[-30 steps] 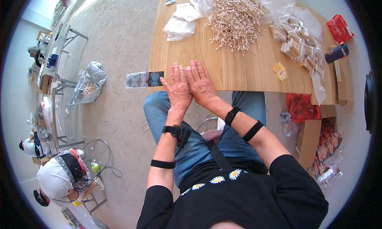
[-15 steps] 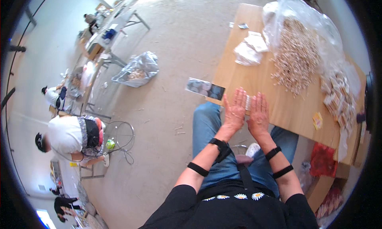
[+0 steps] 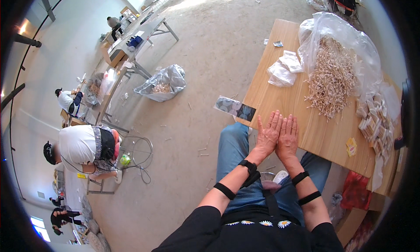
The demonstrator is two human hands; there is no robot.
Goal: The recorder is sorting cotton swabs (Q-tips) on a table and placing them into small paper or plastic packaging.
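Observation:
My left hand (image 3: 267,137) and my right hand (image 3: 287,139) lie flat, side by side, at the near edge of the wooden table (image 3: 313,131). Their inner edges meet, and the fingers are stretched out, pointing away from me. Whatever lies under the palms is hidden. Beyond my right hand spreads a heap of small pale sticks, apparently cotton swabs (image 3: 331,77), partly on a clear plastic bag (image 3: 369,46). A dark and grey printed card (image 3: 235,108) rests at the table's left corner, close to my left fingertips.
White packets (image 3: 285,69) lie toward the far left of the table. Filled small packs (image 3: 377,123) pile up at the right, near a yellow card (image 3: 351,147). A plastic bag of sticks (image 3: 162,86) stands on the floor; a co-worker (image 3: 83,147) bends at the left.
My hands have closed the gap between them, and the short row of sticks seen there is now covered. The whole view has shifted slightly, so the table appears lower.

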